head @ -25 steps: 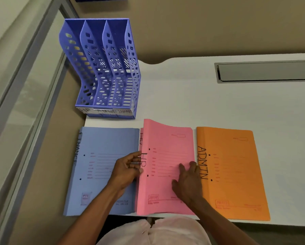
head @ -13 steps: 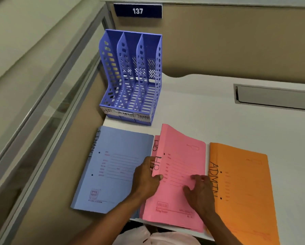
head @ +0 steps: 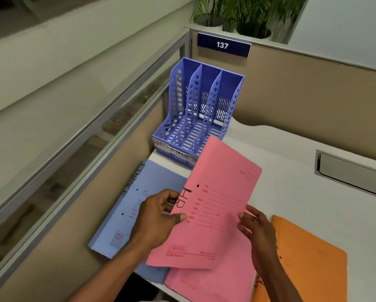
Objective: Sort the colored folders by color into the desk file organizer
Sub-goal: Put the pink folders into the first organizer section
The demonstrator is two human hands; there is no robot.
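Note:
A pink folder marked HR (head: pixel 217 203) is lifted off the desk and tilted toward the organizer. My left hand (head: pixel 158 216) pinches its left edge, thumb on top. My right hand (head: pixel 256 232) holds its right edge. Another pink folder (head: pixel 206 284) lies flat beneath it. A blue folder marked FINANCE (head: pixel 128 214) lies to the left, an orange folder (head: pixel 309 260) to the right. The blue three-slot file organizer (head: pixel 195 114) stands at the desk's far left corner with nothing in its slots; labels HR and ADMIN show on its front.
A tan partition (head: pixel 313 94) with a "137" sign (head: pixel 223 45) stands behind the white desk (head: pixel 291 166). A grey cable hatch (head: pixel 352 173) is set in the desk at right. A glass panel (head: pixel 74 131) runs along the left. Plants sit behind the partition.
The top pink folder has been raised from the stack and swung up toward the organizer, both hands now gripping its edges. The camera has tilted up and to the left.

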